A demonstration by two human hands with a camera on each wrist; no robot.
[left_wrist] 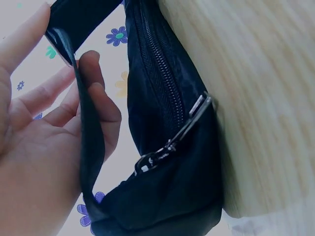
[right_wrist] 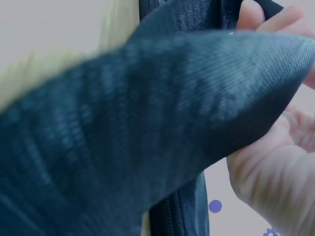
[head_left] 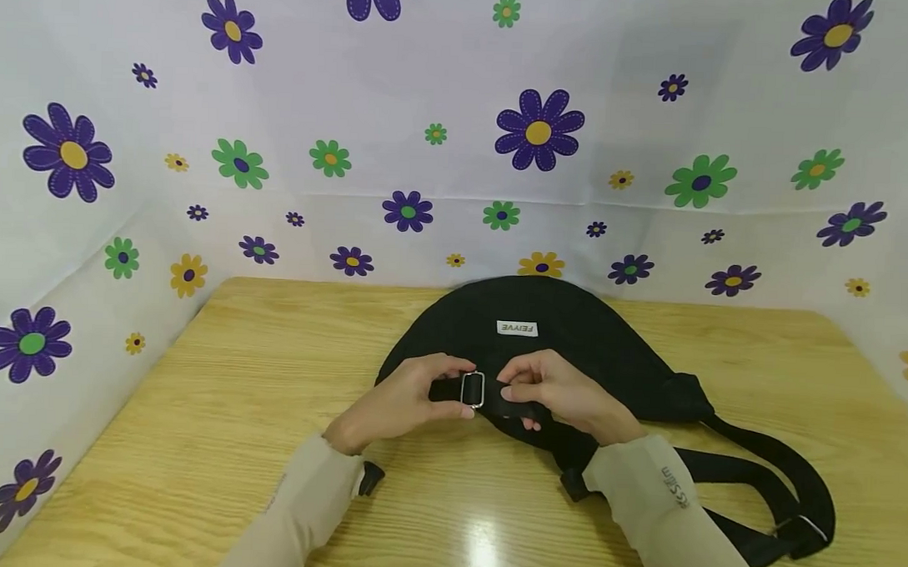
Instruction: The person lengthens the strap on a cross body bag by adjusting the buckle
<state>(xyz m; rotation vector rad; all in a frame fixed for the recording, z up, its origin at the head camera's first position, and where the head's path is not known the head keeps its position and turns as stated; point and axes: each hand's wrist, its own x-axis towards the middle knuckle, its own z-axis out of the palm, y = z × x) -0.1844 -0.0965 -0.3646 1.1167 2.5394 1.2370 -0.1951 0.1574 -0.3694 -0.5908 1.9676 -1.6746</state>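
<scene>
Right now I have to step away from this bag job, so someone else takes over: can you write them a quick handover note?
Left hand: pinches the black strap just left of the metal slider buckle.
Right hand: grips the strap on the buckle's right side.
Black waist bag: lies flat on the wooden table, label up; the rest of the strap loops off to the right.
Done: the strap is threaded through the buckle.
Left: likely sliding the strap to set its length; a judgement only.
</scene>
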